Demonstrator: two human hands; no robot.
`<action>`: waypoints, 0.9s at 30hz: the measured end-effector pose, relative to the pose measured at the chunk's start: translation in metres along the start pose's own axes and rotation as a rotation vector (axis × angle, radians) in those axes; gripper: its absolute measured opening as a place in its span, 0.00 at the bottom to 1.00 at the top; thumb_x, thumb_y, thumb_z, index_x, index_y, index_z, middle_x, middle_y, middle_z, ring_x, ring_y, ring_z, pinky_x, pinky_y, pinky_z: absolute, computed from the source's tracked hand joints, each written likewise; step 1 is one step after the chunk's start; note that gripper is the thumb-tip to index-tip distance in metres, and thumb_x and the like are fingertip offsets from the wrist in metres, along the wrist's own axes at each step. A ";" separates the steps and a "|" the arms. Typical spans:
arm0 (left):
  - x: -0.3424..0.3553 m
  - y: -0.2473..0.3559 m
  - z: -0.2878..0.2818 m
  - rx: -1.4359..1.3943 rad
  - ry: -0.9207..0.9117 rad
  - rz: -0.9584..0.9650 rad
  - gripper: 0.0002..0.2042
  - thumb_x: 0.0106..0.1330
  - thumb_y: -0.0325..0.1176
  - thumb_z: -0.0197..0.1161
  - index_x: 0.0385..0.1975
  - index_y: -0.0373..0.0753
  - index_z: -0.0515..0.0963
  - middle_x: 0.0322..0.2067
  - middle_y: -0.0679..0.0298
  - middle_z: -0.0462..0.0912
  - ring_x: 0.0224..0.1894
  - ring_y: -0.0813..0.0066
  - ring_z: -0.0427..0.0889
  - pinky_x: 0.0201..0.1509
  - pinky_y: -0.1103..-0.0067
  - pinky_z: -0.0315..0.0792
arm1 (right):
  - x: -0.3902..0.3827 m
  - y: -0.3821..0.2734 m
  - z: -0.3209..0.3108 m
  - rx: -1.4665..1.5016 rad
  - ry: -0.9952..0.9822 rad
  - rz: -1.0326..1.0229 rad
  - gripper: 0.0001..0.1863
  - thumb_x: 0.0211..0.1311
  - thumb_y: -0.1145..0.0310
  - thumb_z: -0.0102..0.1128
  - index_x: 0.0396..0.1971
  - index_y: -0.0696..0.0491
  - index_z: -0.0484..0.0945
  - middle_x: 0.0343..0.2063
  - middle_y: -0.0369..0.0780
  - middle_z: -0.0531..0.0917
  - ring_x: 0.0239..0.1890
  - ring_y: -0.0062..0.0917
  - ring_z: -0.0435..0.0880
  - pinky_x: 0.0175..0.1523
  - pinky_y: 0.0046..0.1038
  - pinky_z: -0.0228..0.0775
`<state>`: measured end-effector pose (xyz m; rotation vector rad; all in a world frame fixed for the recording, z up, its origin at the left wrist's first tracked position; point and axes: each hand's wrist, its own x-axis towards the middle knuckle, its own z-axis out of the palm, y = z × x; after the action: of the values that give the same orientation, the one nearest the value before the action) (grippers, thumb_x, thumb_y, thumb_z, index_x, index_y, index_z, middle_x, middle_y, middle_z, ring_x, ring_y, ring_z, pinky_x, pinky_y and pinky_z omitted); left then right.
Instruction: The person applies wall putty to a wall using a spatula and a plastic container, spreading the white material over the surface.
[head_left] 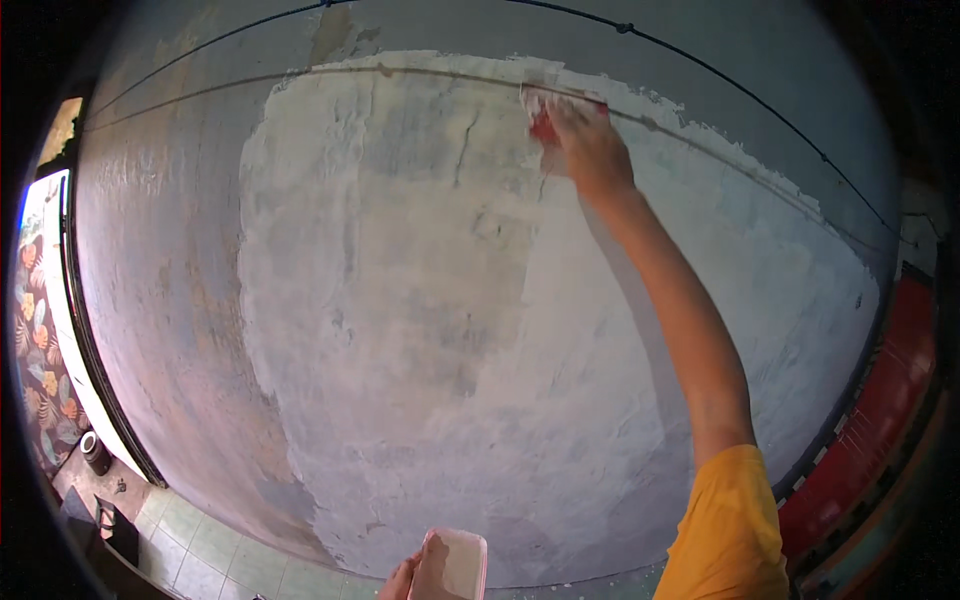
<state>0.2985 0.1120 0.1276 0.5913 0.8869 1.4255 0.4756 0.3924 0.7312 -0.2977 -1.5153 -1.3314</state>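
Observation:
My right hand (590, 150) grips a red, flat spreading tool (545, 125) against the wall high up, near the top edge of a rough white patch of filler (400, 250). The patch covers much of the wall and has hairline cracks and uneven strokes. My left hand (400, 580), partly cut off at the lower edge, holds a pale pink-rimmed rectangular container (450, 565) with creamy paste in it.
A dark cord with knots (720, 75) crosses the upper wall. At left are a doorway with a leaf-patterned curtain (42, 350), a small dark pot (95, 455) and a tiled floor (220, 550). A red panel (890, 390) stands at the right.

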 end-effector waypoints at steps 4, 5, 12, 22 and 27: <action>-0.005 -0.001 -0.015 -0.018 0.055 0.011 0.28 0.81 0.48 0.39 0.70 0.33 0.65 0.62 0.59 0.76 0.64 0.69 0.73 0.69 0.72 0.66 | -0.085 -0.040 -0.002 -0.019 -0.075 -0.104 0.22 0.64 0.75 0.51 0.59 0.55 0.78 0.56 0.41 0.83 0.55 0.38 0.83 0.60 0.38 0.75; -0.009 -0.002 -0.020 -0.018 0.064 0.010 0.28 0.81 0.48 0.39 0.70 0.33 0.65 0.62 0.59 0.76 0.64 0.69 0.73 0.69 0.72 0.66 | -0.096 -0.050 -0.013 0.028 -0.098 -0.104 0.22 0.65 0.75 0.51 0.58 0.54 0.79 0.55 0.42 0.84 0.55 0.38 0.84 0.60 0.37 0.76; -0.015 -0.003 -0.030 -0.011 0.083 -0.010 0.28 0.81 0.48 0.40 0.70 0.33 0.66 0.61 0.59 0.76 0.64 0.69 0.73 0.69 0.72 0.67 | 0.035 -0.011 -0.033 0.174 -0.195 0.209 0.19 0.68 0.73 0.50 0.56 0.51 0.80 0.50 0.43 0.86 0.53 0.39 0.84 0.54 0.37 0.79; -0.032 -0.006 -0.046 -0.028 0.124 -0.017 0.28 0.80 0.48 0.41 0.69 0.33 0.66 0.61 0.60 0.76 0.63 0.70 0.73 0.68 0.72 0.67 | -0.104 -0.105 -0.019 0.092 -0.191 -0.145 0.21 0.65 0.76 0.53 0.58 0.53 0.78 0.55 0.46 0.83 0.55 0.37 0.84 0.56 0.35 0.79; -0.036 -0.004 -0.053 -0.016 0.124 -0.018 0.28 0.80 0.48 0.41 0.69 0.33 0.66 0.61 0.60 0.76 0.63 0.70 0.73 0.68 0.72 0.67 | -0.016 -0.077 -0.037 0.215 -0.220 0.071 0.19 0.66 0.74 0.52 0.56 0.50 0.79 0.49 0.44 0.86 0.48 0.39 0.87 0.50 0.39 0.80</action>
<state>0.2609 0.0677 0.1000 0.4856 0.9754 1.4644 0.4447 0.3412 0.6679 -0.3652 -1.7991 -1.0957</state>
